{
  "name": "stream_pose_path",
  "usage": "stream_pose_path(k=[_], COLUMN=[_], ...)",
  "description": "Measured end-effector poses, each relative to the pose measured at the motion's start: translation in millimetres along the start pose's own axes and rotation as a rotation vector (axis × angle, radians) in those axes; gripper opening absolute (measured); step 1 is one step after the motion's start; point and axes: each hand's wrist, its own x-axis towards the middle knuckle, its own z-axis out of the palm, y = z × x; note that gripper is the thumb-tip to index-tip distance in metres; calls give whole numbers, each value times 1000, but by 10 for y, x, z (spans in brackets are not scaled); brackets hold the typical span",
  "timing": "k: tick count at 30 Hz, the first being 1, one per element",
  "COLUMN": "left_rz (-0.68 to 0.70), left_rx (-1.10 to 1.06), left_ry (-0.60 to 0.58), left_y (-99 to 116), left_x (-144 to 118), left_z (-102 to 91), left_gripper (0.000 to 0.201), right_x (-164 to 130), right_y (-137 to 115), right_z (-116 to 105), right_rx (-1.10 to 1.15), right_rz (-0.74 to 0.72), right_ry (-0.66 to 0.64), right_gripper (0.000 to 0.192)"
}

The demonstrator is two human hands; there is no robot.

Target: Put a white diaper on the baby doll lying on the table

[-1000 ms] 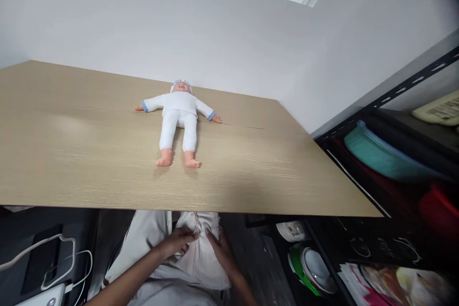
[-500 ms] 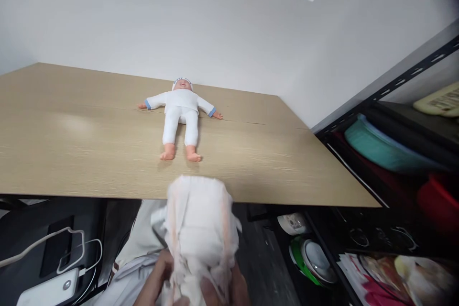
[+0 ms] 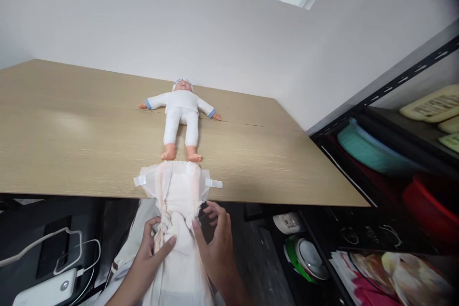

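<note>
An unfolded white diaper (image 3: 182, 186) hangs over the table's front edge, its top end lying on the tabletop and its lower end reaching down toward my lap. Its two side tabs are spread out. My left hand (image 3: 152, 248) grips the diaper's left side, thumb on top and fingers at the edge. At the opposite side, my right hand (image 3: 217, 239) is open, its thumb tip against the diaper and its fingers held apart from it. Just beyond the diaper, a baby doll (image 3: 181, 114) in white clothes and cap lies on its back, arms outstretched, feet toward me.
The wooden table (image 3: 89, 153) meets a white wall behind. To the right, a black shelf holds a teal basin (image 3: 376, 148), a red basin (image 3: 430, 210) and bagged items. A white power bank (image 3: 46, 289) with cables rests on a black seat at lower left.
The diaper has been opened out and moved forward, its top end now lying flat on the table near the doll's feet. Both hands have come up along its sides.
</note>
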Motion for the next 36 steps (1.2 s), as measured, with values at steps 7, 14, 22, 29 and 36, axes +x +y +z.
stream_pose_path(k=[7, 14, 22, 29, 36], left_rz=[116, 469, 1234, 1239, 1324], left_rx=[251, 700, 956, 1655, 1522], left_ry=[10, 30, 277, -390, -757], left_y=[-86, 91, 1344, 2239, 2237], left_x=[-73, 62, 1105, 2319, 2745], left_z=[-13, -329, -534, 4, 234], left_gripper=[84, 55, 45, 88, 70], right_x=[731, 1238, 1210, 1217, 1207], right_y=[-262, -125, -95, -101, -84], right_z=[260, 705, 705, 714, 717], right_rx=[-116, -268, -273, -276, -260], right_rz=[-353, -409, -420, -405, -399], right_ry=[-359, -583, -552, -555, -557], right_gripper=[52, 75, 75, 73, 76])
